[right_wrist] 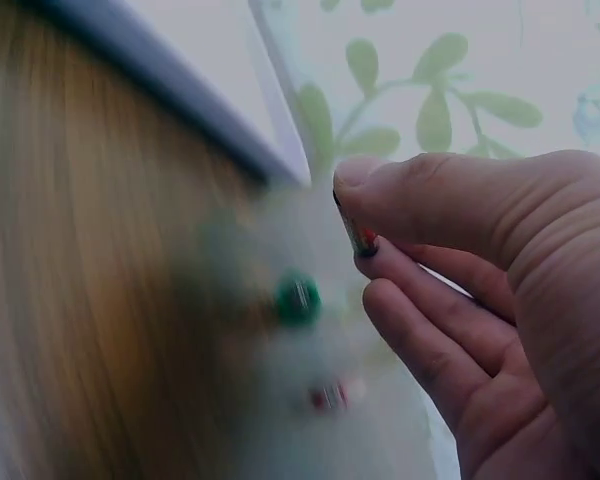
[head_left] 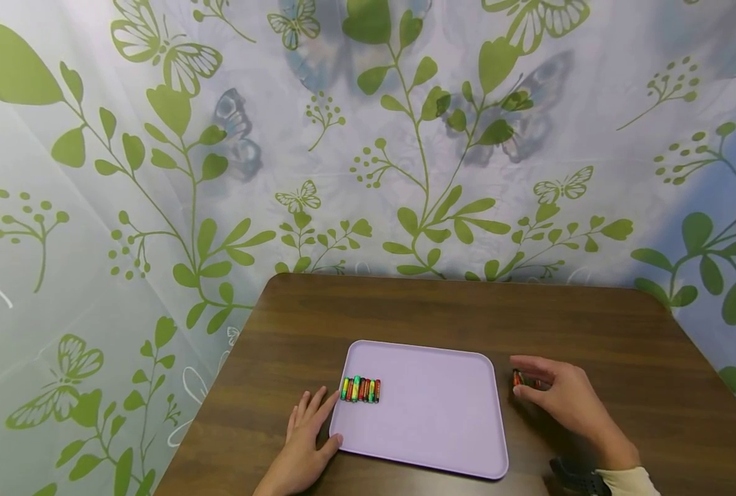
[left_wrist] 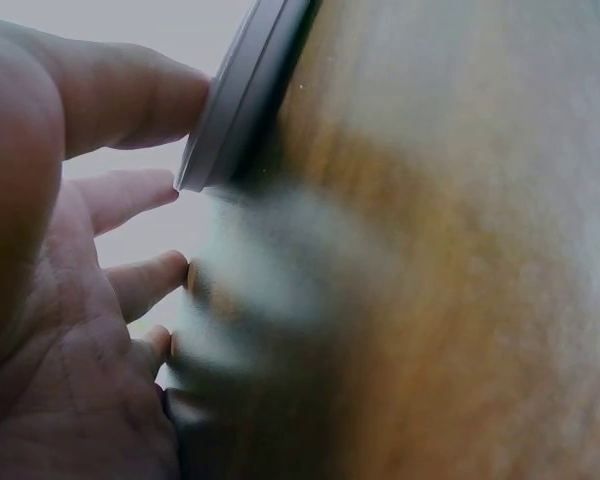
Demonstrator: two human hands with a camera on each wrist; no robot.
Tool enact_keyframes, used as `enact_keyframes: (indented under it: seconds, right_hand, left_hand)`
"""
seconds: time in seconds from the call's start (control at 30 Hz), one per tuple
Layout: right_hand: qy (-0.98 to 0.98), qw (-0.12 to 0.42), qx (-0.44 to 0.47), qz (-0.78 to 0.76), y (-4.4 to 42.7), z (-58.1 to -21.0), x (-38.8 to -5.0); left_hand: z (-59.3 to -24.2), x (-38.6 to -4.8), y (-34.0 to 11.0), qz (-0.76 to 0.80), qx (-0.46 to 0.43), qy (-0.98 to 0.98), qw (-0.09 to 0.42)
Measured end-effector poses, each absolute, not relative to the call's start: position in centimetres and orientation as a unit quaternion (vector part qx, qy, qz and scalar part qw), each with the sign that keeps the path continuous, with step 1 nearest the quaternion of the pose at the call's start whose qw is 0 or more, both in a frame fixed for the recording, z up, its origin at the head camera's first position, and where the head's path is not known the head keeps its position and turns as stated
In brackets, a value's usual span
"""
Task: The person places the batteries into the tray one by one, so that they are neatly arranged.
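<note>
A lilac tray (head_left: 429, 413) lies on the table, with a row of several small batteries (head_left: 360, 389), red and green-yellow, side by side at its left edge. My left hand (head_left: 302, 441) rests at the tray's left side, thumb and fingertips touching the rim; in the left wrist view the thumb meets the tray edge (left_wrist: 240, 100). To the right of the tray, my right hand (head_left: 569, 396) pinches a small battery (right_wrist: 360, 238) between thumb and fingers. Beyond it, a green-ended battery (right_wrist: 298, 298) and a red one (right_wrist: 330, 397) lie blurred on the tabletop.
The brown wooden table (head_left: 454, 310) reaches back to a hanging cloth (head_left: 343, 138) printed with green leaves and butterflies. A dark watch or band (head_left: 581, 477) sits on the right wrist, below a light sleeve (head_left: 628, 481).
</note>
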State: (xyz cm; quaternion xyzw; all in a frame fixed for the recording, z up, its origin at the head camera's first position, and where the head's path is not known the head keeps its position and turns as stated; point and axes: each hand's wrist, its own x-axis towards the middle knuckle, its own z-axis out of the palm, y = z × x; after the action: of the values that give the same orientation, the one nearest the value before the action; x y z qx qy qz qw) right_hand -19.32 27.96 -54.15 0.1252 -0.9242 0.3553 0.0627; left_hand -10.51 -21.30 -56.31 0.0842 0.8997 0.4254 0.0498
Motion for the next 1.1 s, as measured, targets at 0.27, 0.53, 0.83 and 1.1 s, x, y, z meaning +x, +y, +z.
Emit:
enact_keyframes:
  seconds: [0.27, 0.53, 0.83, 1.1]
  right_hand:
    - [-0.896, 0.064, 0.142, 0.416, 22.7, -54.7, -19.9]
    - [-0.875, 0.047, 0.156, 0.456, 18.5, -54.6, -20.7]
    - [-0.862, 0.051, 0.200, 0.462, 14.2, -55.0, -21.1]
    - [-0.864, 0.014, 0.217, 0.454, 10.3, -55.5, -20.8]
  left_hand:
    - [-56.5, -10.5, -21.3, 0.426, 0.086, 0.899, 0.049]
    - [-56.4, -10.6, -21.2, 0.425, 0.085, 0.900, 0.051]
    - [-56.4, -10.6, -21.3, 0.430, 0.090, 0.897, 0.050]
    - [-56.4, -10.6, -21.4, 0.431, 0.089, 0.896, 0.050]
